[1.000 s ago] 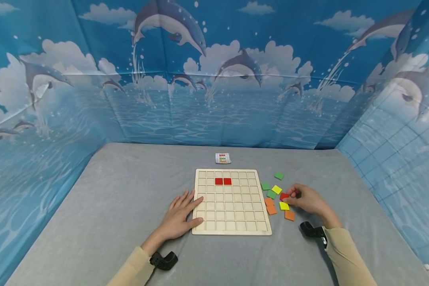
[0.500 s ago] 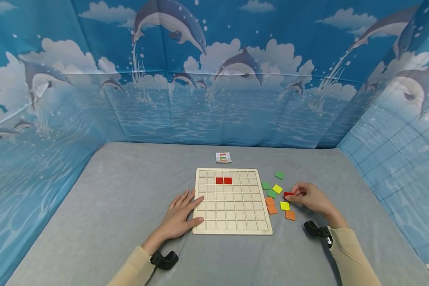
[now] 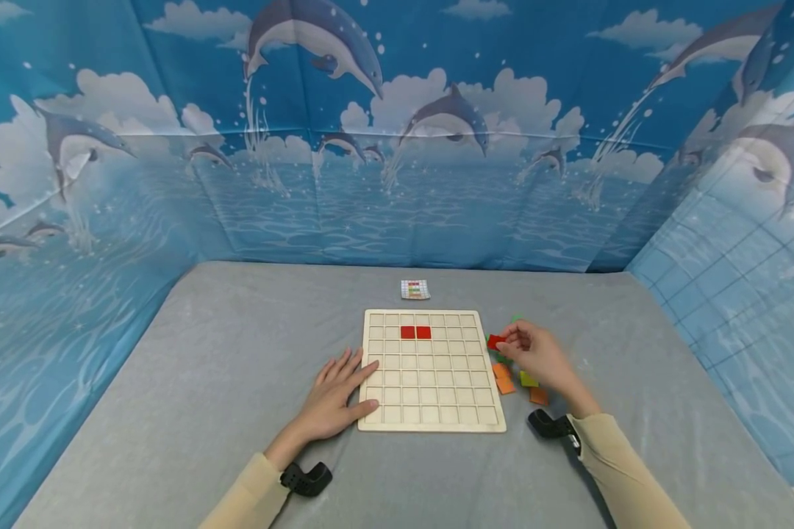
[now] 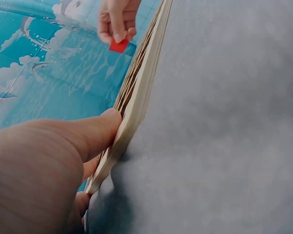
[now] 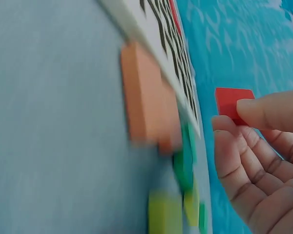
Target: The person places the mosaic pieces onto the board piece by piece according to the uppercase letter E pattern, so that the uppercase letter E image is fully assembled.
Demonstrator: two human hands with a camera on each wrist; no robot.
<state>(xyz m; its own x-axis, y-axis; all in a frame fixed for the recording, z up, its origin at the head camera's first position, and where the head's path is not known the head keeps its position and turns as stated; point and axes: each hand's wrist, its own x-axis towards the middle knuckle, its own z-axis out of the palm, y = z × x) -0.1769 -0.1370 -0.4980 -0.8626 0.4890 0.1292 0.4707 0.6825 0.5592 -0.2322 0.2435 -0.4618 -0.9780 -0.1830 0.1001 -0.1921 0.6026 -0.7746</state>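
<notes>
Between thumb and fingers my right hand (image 3: 539,356) pinches a red square tile (image 5: 229,101), held above the loose tiles by the board's right edge. My left hand (image 3: 334,397) rests at the left edge of the wooden grid board (image 3: 430,400), fingers spread and straight, thumb and index fingertip over its rim. In the left wrist view the thumb (image 4: 100,131) touches the board's side. Two red tiles (image 3: 415,333) lie side by side in the board's second row from the far edge. My right hand partly hides the green and yellow tiles.
Orange tiles (image 3: 503,378) lie against the board's right side, with a yellow tile (image 3: 528,379) and another orange tile (image 3: 539,396) nearby. A small patterned card (image 3: 415,289) lies beyond the board. A dolphin-printed curtain (image 3: 397,198) hangs behind the grey tabletop (image 3: 251,330).
My right hand has lifted the red tile from among the loose tiles and carried it left toward the board. The left hand has stayed in place.
</notes>
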